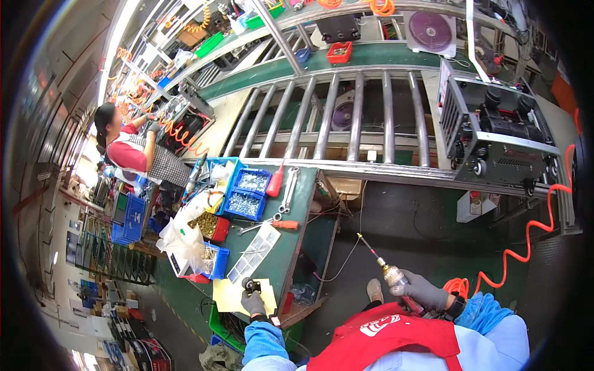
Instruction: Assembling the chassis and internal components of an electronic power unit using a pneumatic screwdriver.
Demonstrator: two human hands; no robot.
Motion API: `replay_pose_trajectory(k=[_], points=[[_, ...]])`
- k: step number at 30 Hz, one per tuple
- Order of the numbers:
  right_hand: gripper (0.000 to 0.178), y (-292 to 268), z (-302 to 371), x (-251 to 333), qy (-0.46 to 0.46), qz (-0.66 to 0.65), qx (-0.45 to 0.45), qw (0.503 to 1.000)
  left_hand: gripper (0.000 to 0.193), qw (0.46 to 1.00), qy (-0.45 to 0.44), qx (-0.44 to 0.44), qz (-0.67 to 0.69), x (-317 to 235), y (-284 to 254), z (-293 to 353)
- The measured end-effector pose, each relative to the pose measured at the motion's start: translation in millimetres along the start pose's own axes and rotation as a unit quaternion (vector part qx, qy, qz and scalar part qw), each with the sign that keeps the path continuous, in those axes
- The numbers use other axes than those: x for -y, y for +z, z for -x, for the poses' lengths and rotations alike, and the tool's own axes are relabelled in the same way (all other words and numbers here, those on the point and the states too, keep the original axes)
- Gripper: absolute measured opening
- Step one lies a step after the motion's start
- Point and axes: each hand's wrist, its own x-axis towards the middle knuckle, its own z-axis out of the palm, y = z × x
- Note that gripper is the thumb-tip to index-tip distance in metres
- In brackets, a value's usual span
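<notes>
My right hand, in a grey glove, is closed around a power screwdriver with a long thin bit, held up in front of my body and pointing to the upper left. My left hand, also gloved in grey, reaches over the near end of the green workbench. Its fingers are closed on a small black rounded part, above sheets of yellow paper. The part's exact kind is too small to make out.
Blue bins of screws, a red bin of brass-coloured pieces, wrenches and a clear divided tray lie on the bench. Beyond runs a roller conveyor carrying a black machine. An orange coiled hose hangs at right. Another person works at far left.
</notes>
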Motion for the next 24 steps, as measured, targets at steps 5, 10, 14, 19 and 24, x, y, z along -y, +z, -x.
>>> replay_pose_trajectory(k=[5, 10, 14, 19, 24], points=[[0.062, -11, 7, -7, -0.012, 0.029, -0.003, 1.0, 0.018, 0.995, -0.051, 0.063, 0.051, 5, 2, 25], [0.052, -23, 21, -14, -0.016, 0.025, -0.01, 1.0, 0.024, 0.881, -0.211, 0.079, 0.416, -5, 28, 33], [0.051, -29, 30, -17, 0.011, 0.031, -0.053, 0.998, 0.038, 0.797, -0.141, 0.182, 0.559, -14, 70, 1], [0.05, -30, 38, -13, -0.007, 0.058, -0.056, 0.997, 0.048, 0.42, -0.292, 0.01, 0.859, -15, 84, -27], [0.05, -31, 44, -11, 0.007, 0.047, -0.068, 0.997, 0.037, 0.417, -0.296, -0.041, 0.859, 2, 73, -52]])
